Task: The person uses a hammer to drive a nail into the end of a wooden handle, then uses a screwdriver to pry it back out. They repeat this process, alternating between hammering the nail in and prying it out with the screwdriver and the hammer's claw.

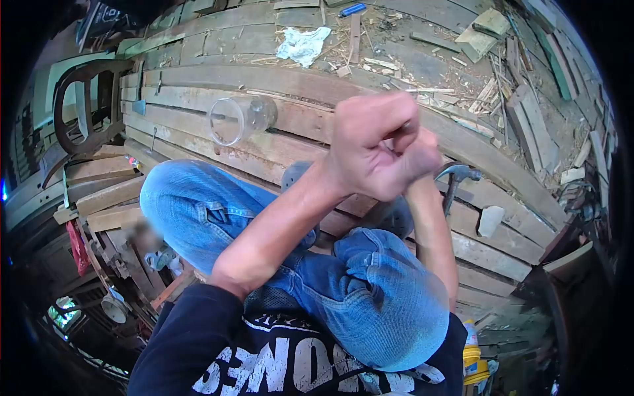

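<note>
My left hand (376, 146) is raised in front of me over the slatted wooden bench (290, 125), its fingers curled into a fist. What it holds, if anything, is hidden inside the curled fingers. Close behind it is my right hand (428, 148), mostly covered by the left, so its fingers do not show. A hammer (456, 178) lies beside my right wrist, its handle running down along the forearm. On the bench to the left, a clear plastic jar (228, 121) rests on its side.
Wood scraps (482, 96) and shavings litter the floor ahead, with a white cloth (304, 45) and a small blue object (352, 10). A pale flat piece (490, 221) lies on the bench at right. A curved wooden frame (69, 109) stands at left; yellow containers (472, 363) sit low right.
</note>
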A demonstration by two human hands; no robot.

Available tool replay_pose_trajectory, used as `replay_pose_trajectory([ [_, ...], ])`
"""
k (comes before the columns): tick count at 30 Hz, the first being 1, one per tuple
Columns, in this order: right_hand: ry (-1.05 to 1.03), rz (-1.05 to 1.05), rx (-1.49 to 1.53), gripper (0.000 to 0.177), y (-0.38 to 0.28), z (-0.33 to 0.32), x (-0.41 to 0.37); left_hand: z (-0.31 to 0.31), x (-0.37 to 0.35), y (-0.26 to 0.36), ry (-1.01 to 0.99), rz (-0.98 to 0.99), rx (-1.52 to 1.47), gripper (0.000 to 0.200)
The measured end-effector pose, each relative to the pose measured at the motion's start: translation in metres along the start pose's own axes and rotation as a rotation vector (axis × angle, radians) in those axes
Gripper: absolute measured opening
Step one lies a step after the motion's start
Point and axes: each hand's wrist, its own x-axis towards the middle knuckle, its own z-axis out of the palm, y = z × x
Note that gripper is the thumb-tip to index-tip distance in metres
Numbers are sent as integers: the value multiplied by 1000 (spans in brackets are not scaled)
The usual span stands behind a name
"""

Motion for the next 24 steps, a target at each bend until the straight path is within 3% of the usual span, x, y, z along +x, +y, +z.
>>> replay_pose_trajectory([
  [2, -41, 49, 31, 36, 4, -7, -3, 3, 2, 1, 12, -45, -22, 48],
  [5, 125, 151, -79, 30, 7, -30, -12, 13, -1, 2, 162, -207, 47, 46],
  [8, 421, 569, -402, 36, 28, -57, -72, 10, 0, -2, 208, -245, 57, 45],
  [10, 323, 601, -777, 59, 55, -68, -137, 5, 3, -2, 219, -268, 56, 44],
  [12, 157, 738, -1032, 65, 68, -64, -194, 4, 6, -1, 240, -290, 47, 44],
  [13, 193, 851, -1063, 53, 68, -56, -203, 5, 7, -2, 253, -299, 10, 44],
  [15, 103, 800, -1083, 44, 72, -51, -213, 6, 10, -4, 233, -285, 10, 43],
  [19, 181, 894, -954, 35, 77, -43, -218, 15, 12, -6, 222, -319, -73, 42],
  [21, 261, 938, -868, 32, 77, -46, -223, 13, 11, -6, 82, -287, -6, 45],
  [24, 364, 945, -828, 28, 64, -60, -214, 10, 14, -7, 108, -252, 5, 44],
])
